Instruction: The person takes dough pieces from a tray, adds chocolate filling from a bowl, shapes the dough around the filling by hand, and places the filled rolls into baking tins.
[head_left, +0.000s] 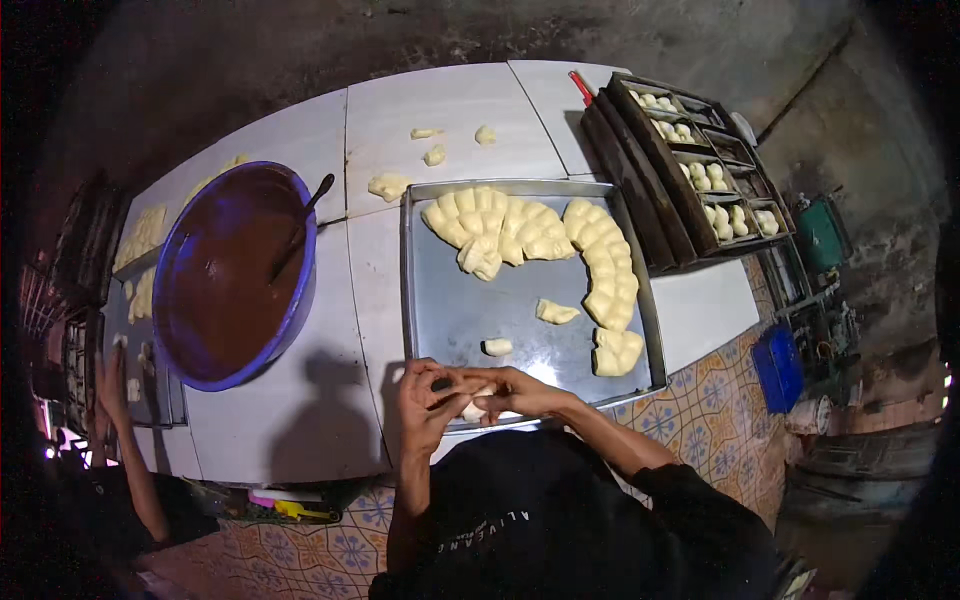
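Note:
Over the near edge of a metal tray (pixel 520 320), my two hands meet around a small piece of pale dough (pixel 478 406). My right hand (pixel 518 392) pinches it between thumb and fingers. My left hand (pixel 425 398) has its fingers curled in against the same piece, partly covering it. Just beyond them in the tray lies a short dough piece (pixel 497 347), with a flatter scrap of dough (pixel 557 312) farther right. A scored strip of dough (pixel 604 265) curves down the tray's right side, and more dough (pixel 500 225) is bunched along the far side.
A purple basin (pixel 165 300) of brown filling with a dark-handled utensil (pixel 302 230) stands left. Dough scraps (pixel 388 186) lie behind the tray. Dark divided molds (pixel 690 160) holding dough balls are stacked at far right. Another person's arm (pixel 135 450) reaches over a left tray.

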